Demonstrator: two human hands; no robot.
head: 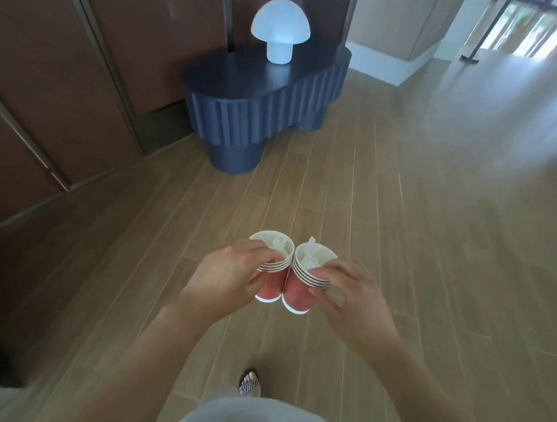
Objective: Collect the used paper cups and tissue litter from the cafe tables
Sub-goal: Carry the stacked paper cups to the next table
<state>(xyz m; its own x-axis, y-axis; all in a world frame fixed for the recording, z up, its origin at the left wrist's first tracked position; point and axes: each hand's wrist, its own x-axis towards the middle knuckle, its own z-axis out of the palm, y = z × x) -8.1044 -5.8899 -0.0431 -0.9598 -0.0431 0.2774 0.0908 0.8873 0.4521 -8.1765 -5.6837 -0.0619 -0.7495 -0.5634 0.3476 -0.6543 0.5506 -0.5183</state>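
Left hand [227, 278] and right hand [353, 295] are each curled round a nested stack of paper cups, left stack [269, 288] touching right stack [299, 293], carried upright over the wood plank floor [397, 199]. Crumpled white tissue [279, 244] is stuffed in the top cups, probably so nothing drops. Thin reddish paper, white layered rims.

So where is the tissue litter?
Head view, lower centre: the tissue sits crumpled inside the two stacks of cups, held side by side by the left hand and right hand.
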